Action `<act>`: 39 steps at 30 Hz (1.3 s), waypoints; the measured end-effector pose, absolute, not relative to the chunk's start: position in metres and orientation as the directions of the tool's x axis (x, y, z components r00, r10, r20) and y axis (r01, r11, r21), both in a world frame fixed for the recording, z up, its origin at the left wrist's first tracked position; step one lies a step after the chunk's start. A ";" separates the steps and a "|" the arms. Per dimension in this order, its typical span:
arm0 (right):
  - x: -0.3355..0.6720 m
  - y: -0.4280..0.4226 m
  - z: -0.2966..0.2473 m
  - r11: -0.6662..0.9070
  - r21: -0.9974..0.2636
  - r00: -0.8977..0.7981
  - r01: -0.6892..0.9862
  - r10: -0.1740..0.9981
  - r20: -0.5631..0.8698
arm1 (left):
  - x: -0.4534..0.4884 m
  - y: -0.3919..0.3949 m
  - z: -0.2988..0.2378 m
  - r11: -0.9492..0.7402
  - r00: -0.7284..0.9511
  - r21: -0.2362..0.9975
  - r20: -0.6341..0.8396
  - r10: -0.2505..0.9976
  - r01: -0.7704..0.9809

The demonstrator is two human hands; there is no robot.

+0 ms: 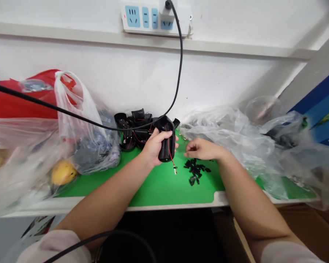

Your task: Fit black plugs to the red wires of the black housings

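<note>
My left hand (155,147) grips a black plastic housing (166,144), its open side facing up. A red wire (170,155) runs from the housing to a small metal-tipped connector (175,170) that hangs over the green mat (164,186). My right hand (201,149) is at the mat, its fingers loosely curled just above a scattered pile of small black plastic parts (195,171). I see nothing in it. Behind my left hand lies a heap of similar black housings with red wires (131,129).
Bulging clear plastic bags (95,146) crowd the mat's left side, with a yellow object (63,172) beside them. More crumpled plastic (230,140) lies to the right. A black cable (104,127) crosses above the heap from a wall socket strip (153,17).
</note>
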State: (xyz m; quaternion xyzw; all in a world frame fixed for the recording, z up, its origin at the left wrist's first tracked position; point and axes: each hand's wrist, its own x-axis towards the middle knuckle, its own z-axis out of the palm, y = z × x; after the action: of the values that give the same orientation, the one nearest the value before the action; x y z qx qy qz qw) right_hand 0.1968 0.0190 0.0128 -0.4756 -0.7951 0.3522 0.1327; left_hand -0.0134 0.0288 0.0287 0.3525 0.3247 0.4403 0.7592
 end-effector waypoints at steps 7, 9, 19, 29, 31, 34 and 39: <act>0.191 0.014 0.015 0.359 -0.617 -0.617 0.701 0.739 -0.270 | -0.014 0.027 0.029 0.343 0.424 0.845 -0.156 0.892 -0.411; 0.186 0.014 0.012 0.360 -0.593 -0.608 0.720 0.739 -0.290 | -0.014 0.027 0.029 0.347 0.427 0.845 -0.159 0.890 -0.408; 0.175 0.011 0.002 0.362 -0.565 -0.589 0.742 0.754 -0.291 | -0.015 0.024 0.030 0.357 0.421 0.837 -0.172 0.891 -0.414; 0.169 0.013 0.011 0.016 -0.997 -0.254 0.072 0.967 -0.003 | -0.015 0.024 0.030 0.381 0.424 0.819 -0.189 0.886 -0.430; 0.169 0.013 0.014 -0.059 -0.989 -0.204 -0.134 0.978 -0.030 | -0.015 0.023 0.030 0.372 0.416 0.828 -0.190 0.889 -0.419; 0.169 0.013 0.018 -0.150 -0.931 -0.175 -0.333 0.980 -0.096 | -0.014 0.023 0.028 0.363 0.411 0.836 -0.186 0.893 -0.411; 0.166 0.008 0.020 -0.224 -0.844 -0.300 -0.487 0.951 -0.080 | -0.013 0.022 0.028 0.350 0.388 0.849 -0.191 0.902 -0.396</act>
State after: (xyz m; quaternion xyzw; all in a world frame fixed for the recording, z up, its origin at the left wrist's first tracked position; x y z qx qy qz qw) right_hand 0.1662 0.0085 0.0201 -0.3140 -0.3692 0.7167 0.5015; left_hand -0.0129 0.0220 0.0277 0.3688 0.3426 0.4346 0.7468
